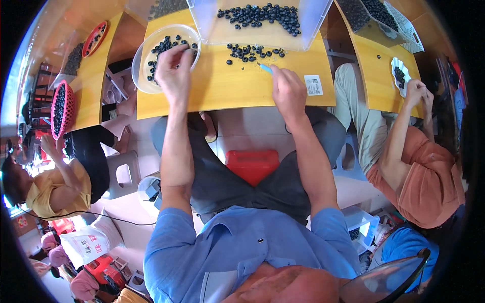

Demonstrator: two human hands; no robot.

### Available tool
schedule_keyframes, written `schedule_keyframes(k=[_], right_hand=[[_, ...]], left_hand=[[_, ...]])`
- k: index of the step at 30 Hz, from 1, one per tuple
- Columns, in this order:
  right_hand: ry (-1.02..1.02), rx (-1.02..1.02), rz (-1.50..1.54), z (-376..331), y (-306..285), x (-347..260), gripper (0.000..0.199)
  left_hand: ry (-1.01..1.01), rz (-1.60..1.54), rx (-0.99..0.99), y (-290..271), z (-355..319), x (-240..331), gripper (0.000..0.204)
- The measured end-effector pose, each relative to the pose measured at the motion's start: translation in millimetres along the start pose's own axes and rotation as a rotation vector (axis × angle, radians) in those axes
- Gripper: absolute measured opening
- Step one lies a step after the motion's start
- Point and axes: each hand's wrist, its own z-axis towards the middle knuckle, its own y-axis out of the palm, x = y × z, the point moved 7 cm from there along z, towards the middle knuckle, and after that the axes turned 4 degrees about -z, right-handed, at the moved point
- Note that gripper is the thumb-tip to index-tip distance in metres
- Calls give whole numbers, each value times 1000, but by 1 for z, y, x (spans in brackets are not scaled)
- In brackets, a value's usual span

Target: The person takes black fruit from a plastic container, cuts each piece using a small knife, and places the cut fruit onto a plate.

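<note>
Lowest in the frame is the person's blue shirt (252,252), soft cloth with a small button; above it, between the knees, stands a red plastic box (251,164) with smooth, square sides. Both bare forearms go up from here to the yellow wooden table (222,93) in the upper middle of the frame.

The right hand (287,91) is closed around a thin light-blue tool (264,67); its tip points at a loose group of berries (250,51), small, round and dark, lying on the table. The left hand (174,70) lies over the rim of a clear round bowl (144,63), fingers bent and pressed together as if pinching one berry; I cannot tell if something is really between them.

To my eye this is a sorting step: berries are checked one by one and go into the bowl. The next move, I think, needs a light grip, because such fruit rolls easily and can be crushed.

Farthest, at the top, a clear plastic tray (310,22) holds more berries.
</note>
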Motion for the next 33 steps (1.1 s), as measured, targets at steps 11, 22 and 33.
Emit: schedule_keyframes(k=[11,22,33], right_hand=[[17,17,72,0,-4,4,27],[23,38,52,2,-5,5,20],[98,46,150,1,-4,11,19]], left_hand=[[311,403,-416,127,18,27,20],[66,633,-568,184,54,-36,25],[-144,147,-525,134,3,-5,27]])
